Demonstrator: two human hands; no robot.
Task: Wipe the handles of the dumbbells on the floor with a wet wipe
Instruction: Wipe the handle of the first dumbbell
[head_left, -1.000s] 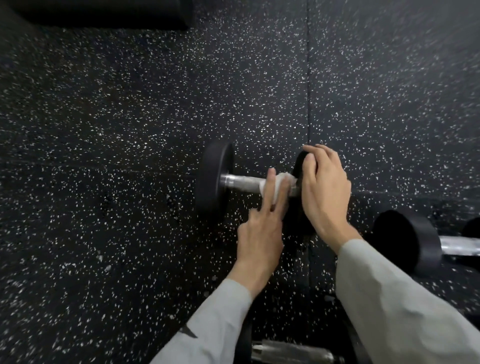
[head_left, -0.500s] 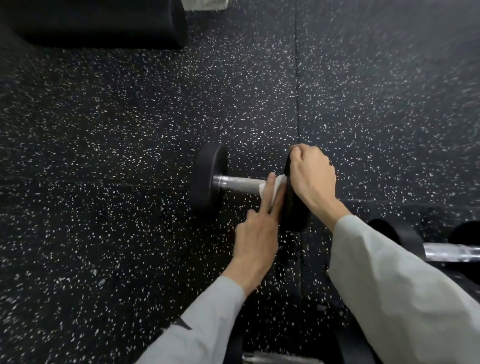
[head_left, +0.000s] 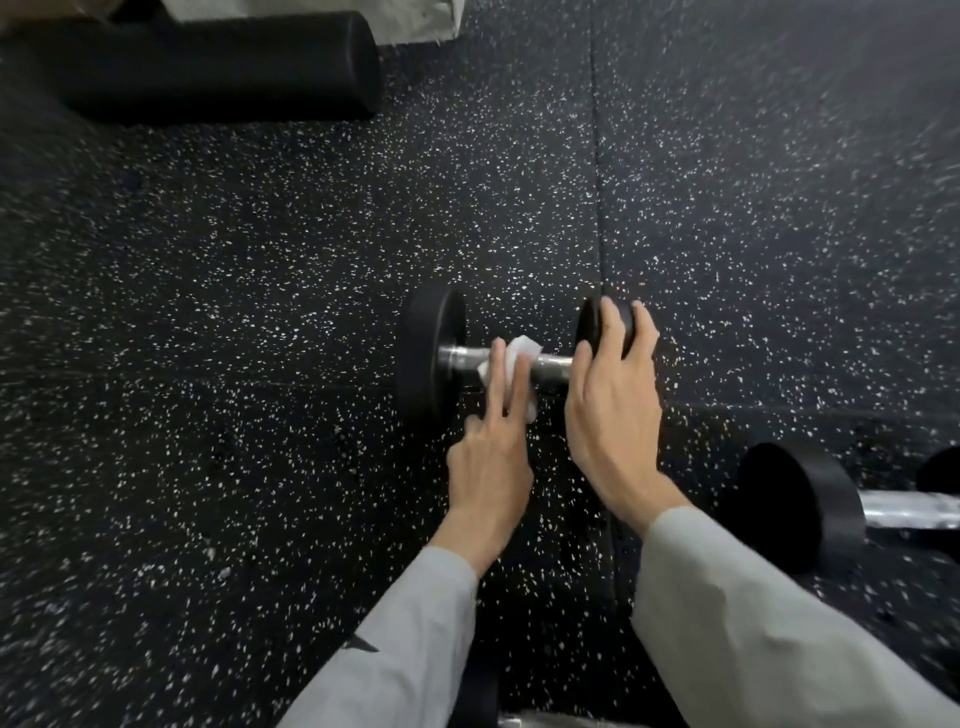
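i'm seeing open floor (head_left: 234, 415) lying left of the dumbbell (head_left: 431, 358) and beyond it, all the way up to the roller (head_left: 208, 62) sitting far off at the top left. on the bar (head_left: 553, 369), my left hand (head_left: 488, 467) and the wipe (head_left: 519, 353) are taking up the middle, my right hand (head_left: 613, 415) is covering the right plate, and a short bare stretch is showing between them. a second dumbbell (head_left: 795, 504) is blocking the right side, and a third (head_left: 514, 719) is lying at the bottom edge between my sleeves.
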